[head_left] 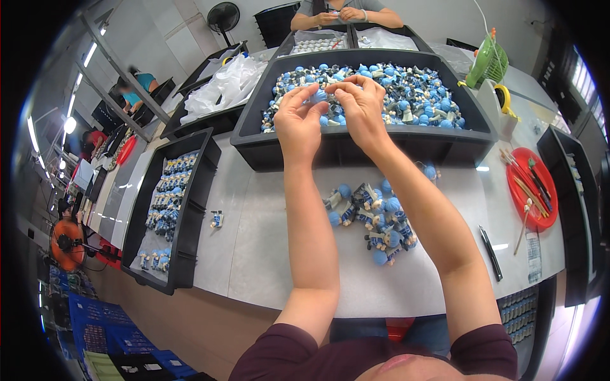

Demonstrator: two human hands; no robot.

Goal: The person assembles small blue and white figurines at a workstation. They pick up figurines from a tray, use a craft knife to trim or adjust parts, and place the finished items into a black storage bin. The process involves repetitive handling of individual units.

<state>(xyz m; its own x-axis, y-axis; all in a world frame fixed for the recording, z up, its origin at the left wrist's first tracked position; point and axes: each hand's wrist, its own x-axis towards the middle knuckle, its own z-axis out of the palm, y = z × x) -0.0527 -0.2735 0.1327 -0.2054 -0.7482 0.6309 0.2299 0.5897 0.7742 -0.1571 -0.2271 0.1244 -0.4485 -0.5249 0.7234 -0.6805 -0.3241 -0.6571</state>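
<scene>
Both my hands are raised over a large black bin (305, 149) filled with small blue-haired figurines (406, 105). Between the thumb and fingers of my left hand (300, 122) is one figurine, its round blue head (319, 96) showing and the rest hidden. My right hand (362, 109) is closed in a pinch beside that head; whatever its fingertips hold is too small or covered to make out. Below my wrists, a loose heap of similar figurines (375, 219) lies on the grey table (267, 254), partly behind my right forearm.
On the left, a black tray (184, 254) holds rows of figurines, with a single figurine (216, 219) beside it. To the right are a pen (490, 253), a red dish (549, 213) with brushes and a green fan (489, 62). A person (346, 14) works opposite.
</scene>
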